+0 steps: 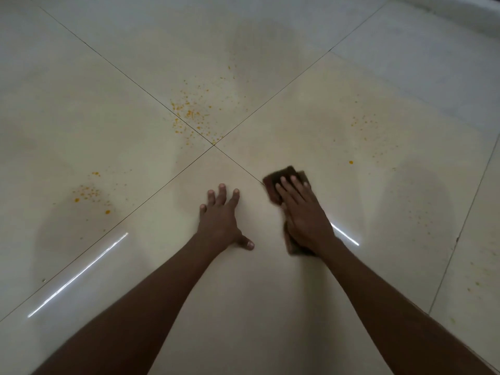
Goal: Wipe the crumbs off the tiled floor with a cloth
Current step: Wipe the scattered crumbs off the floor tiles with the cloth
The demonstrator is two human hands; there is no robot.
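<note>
Head view: the right hand point(303, 212) presses a brown cloth point(281, 180) flat on the cream tiled floor point(243, 280), fingers straight and close together; the left hand point(220, 220) rests splayed beside it; orange crumbs point(192, 112) lie scattered beyond, seemingly in several patches.

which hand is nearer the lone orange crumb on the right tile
Right. The right hand, pressing the cloth, lies just below-left of the crumb; the left hand rests flat farther left, across the grout line.
</note>
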